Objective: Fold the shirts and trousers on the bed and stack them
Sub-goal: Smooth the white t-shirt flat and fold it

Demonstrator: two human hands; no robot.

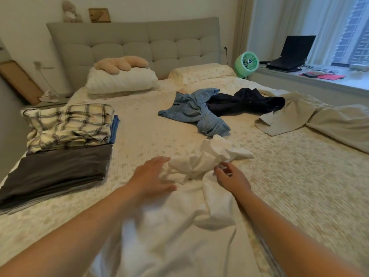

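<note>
White shirt [191, 200] lay crumpled mid-bed. Left hand [153, 176] spread flat on it; right hand [231, 177] pinched an edge (collar, perhaps). Best smoothed flat before folding.

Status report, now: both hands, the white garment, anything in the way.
Left hand open, flat on the white garment. Right hand pinching its bunched cloth. Garment crumpled, unfolded. Jeans lie beyond, not blocking.
</note>
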